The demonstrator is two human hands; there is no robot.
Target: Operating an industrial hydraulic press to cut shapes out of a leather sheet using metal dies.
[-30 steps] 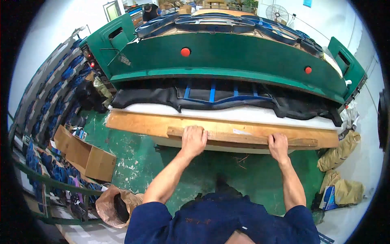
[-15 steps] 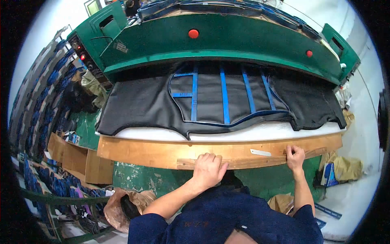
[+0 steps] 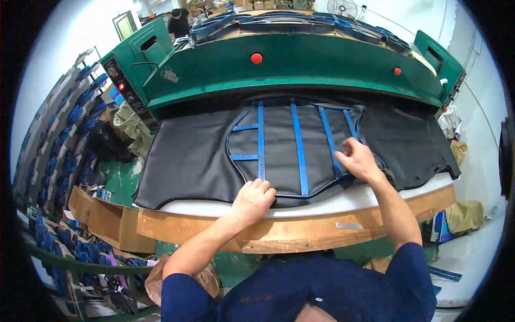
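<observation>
Head view: blue-barred frame (image 3: 299, 150), long axis left to right.

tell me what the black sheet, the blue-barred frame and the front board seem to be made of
Black sheet: probably leather or vinyl, softly shiny and wrinkled. Blue-barred frame: perhaps painted metal, its bars straight, flat and evenly blue. Board: likely smooth wood, tan with mild shine.
</observation>
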